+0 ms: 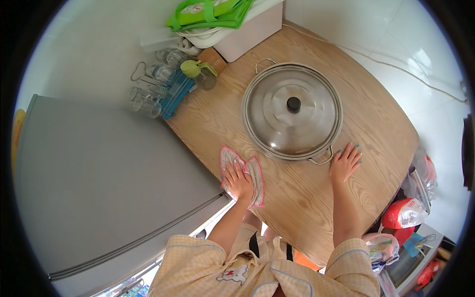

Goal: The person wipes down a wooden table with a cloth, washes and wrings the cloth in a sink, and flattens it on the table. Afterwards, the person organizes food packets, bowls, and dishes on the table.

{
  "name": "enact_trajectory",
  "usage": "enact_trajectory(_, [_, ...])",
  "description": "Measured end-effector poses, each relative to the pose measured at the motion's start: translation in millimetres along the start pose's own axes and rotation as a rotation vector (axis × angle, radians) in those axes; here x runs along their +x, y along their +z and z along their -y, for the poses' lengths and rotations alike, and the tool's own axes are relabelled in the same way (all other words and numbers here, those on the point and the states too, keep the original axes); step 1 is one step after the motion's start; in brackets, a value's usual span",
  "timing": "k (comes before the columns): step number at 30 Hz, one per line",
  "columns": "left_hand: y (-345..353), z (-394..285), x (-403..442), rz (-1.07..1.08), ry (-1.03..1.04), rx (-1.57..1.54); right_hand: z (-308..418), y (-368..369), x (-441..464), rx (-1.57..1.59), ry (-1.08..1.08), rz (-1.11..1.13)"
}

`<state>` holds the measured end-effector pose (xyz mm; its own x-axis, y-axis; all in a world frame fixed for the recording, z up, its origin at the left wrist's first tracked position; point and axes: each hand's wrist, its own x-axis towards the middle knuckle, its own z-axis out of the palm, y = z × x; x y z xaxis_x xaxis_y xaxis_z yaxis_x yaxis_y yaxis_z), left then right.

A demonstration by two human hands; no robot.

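Pink-edged cloth (256, 178) lies under the left hand (239, 185), fingers slightly parted; how much tabletop (297, 198) is done or left cannot be told. Lidded pot (297, 127) stands beside the right hand (342, 166), fingers splayed.

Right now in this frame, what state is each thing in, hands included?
Left hand: open, palm down on the cloth
Right hand: open, resting on the table
Cloth: spread out, edges uneven
Pot: covered
Pot lid: on, knob upward
Jug: upright, green lid on
Green bag: lying on the box
Glasses: upright or not, unclear
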<state>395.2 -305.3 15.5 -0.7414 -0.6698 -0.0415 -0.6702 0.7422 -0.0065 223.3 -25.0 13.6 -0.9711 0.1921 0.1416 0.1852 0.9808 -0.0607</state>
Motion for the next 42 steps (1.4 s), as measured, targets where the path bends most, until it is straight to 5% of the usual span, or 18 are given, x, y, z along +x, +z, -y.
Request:
enact_trajectory(6, [-13.9, 0.9, 23.0, 0.054, 0.128, -0.010, -3.1, -8.8, 14.5, -0.054, 0.016, 0.052])
enact_trajectory(8, [-16.6, 2.1, 42.6, 0.044, 0.211, -0.070, -14.4, -7.1, 40.0, 0.160, 0.035, 0.197])
enact_trajectory(15, [-14.8, -36.1, 218.8, -0.124, 0.413, -0.028, -9.0, 14.5, 72.0, 0.007, -0.018, 0.028])
enact_trajectory(28, [-11.9, -184.9, 458.4, -0.120, 1.265, 0.014, -5.2, -5.3, 78.3, 0.064, 0.027, 0.179])
enact_trajectory(37, [-8.5, -330.3, 474.9, -0.090, 1.548, -0.046, -7.9, -4.6, 78.3, 0.113, 0.035, 0.212])
enact_trajectory(42, [6.9, -383.2, 453.7, -0.249, 1.426, -0.042, -9.0, -6.4, 78.9, 0.133, 0.038, 0.215])
